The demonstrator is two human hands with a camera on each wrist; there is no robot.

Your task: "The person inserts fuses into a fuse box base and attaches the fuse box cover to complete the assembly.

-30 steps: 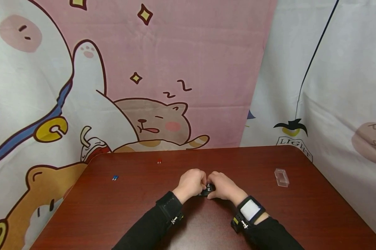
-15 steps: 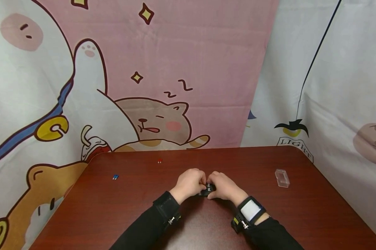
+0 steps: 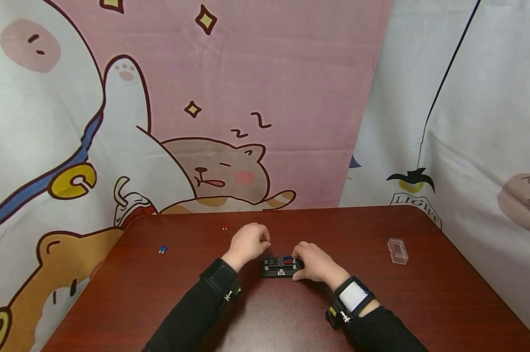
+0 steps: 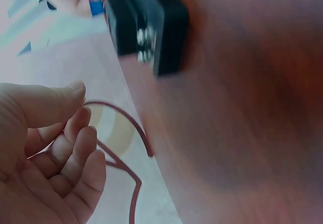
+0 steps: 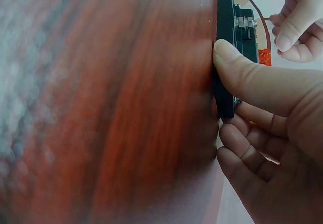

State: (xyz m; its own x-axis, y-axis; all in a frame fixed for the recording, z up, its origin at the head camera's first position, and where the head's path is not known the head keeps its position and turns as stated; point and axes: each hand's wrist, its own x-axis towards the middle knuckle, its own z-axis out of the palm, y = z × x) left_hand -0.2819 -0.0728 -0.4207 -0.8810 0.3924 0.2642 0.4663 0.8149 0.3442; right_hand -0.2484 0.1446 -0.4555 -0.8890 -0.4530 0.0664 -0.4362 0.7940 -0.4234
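A black fuse block (image 3: pixel 274 272) with metal screw terminals lies on the table in front of the person. Seated toward its right end are a red blade fuse (image 3: pixel 288 262) and a blue blade fuse (image 3: pixel 287 257). The right hand (image 3: pixel 317 263) grips that end, thumb along the near side and fingers behind, as the right wrist view shows. Off the block's left end, the left hand (image 3: pixel 249 243) is raised with fingers loosely bent. In the left wrist view nothing shows between its thumb and fingertips, and the block (image 4: pixel 171 27) is apart from it.
A small red piece (image 3: pixel 225 227), likely a fuse pair, lies at the back of the table (image 3: pixel 344 230). Blue ones (image 3: pixel 162 250) lie farther left. A clear plastic box (image 3: pixel 398 251) stands at the right. A printed cloth (image 3: pixel 309 98) hangs behind the table.
The left hand has come off the fuse block and moved left and away from the person, uncovering the block and its fuses. The right hand keeps its grip in place.
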